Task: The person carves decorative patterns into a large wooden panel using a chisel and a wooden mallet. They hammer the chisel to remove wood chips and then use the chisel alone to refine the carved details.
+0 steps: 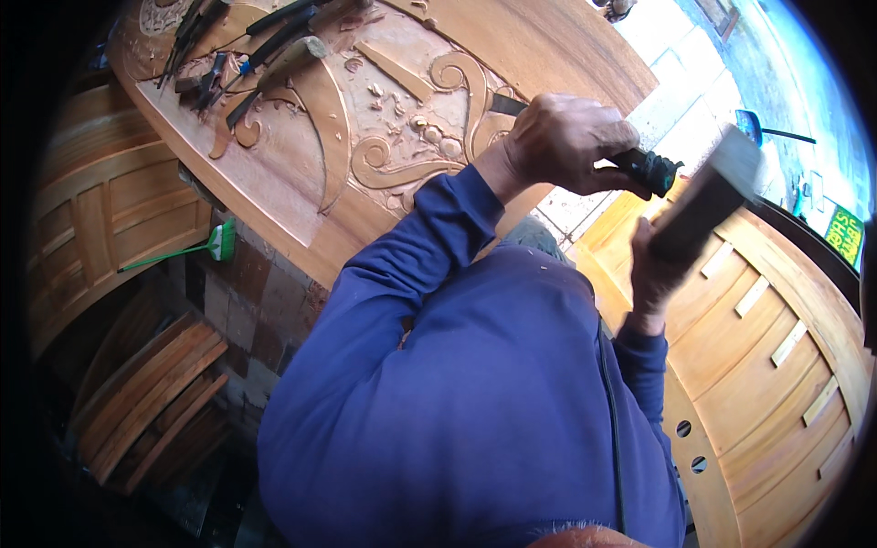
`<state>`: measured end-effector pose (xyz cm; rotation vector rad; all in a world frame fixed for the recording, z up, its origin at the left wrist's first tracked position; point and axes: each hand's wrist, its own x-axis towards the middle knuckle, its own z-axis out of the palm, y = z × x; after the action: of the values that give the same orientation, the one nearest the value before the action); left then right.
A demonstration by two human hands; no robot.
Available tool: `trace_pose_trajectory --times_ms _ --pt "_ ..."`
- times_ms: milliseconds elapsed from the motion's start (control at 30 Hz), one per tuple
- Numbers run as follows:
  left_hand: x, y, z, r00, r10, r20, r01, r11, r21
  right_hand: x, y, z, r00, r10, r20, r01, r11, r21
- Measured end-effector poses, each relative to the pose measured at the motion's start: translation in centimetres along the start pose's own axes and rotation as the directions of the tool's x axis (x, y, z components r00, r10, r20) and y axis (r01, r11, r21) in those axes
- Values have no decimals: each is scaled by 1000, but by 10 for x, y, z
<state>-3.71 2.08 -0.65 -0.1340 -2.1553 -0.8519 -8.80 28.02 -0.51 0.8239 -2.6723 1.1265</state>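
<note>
Over the carved wooden panel [283,183], your left grip [566,137] is clasping a chisel [508,105] by its handle, the black end [654,172] jutting free, while your right grip [653,274] is holding a blurred, blocky mallet [708,205] close by. You are apparently chiselling relief; the next strike is probably calling for a steady blade, its tip hidden. Smooth scrolls [477,91] are curling around rounded beads [448,146]; crisp shavings [375,89] are littering the recesses.
</note>
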Motion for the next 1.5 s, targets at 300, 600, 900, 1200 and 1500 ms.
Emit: trace_pose_trajectory --times_ms 300,600,900,1200,1500 --pt "0 -6 -6 989 -13 -145 0 996 -94 11 -27 4 997 -4 77 3 1000 15" --pt "5 -14 -12 947 -99 -305 48 984 -171 22 -32 6 989 -19 144 7 997 81" --pt "11 -18 -10 935 -161 -317 98 974 -205 49 -37 -6 970 44 240 -26 997 -78" --pt "11 -15 -7 916 -73 -395 82 997 4 53 -39 0 956 155 248 -202 963 177" --pt "7 34 15 992 -95 78 92 995 45 5 17 -19 877 430 215 -480 760 438"
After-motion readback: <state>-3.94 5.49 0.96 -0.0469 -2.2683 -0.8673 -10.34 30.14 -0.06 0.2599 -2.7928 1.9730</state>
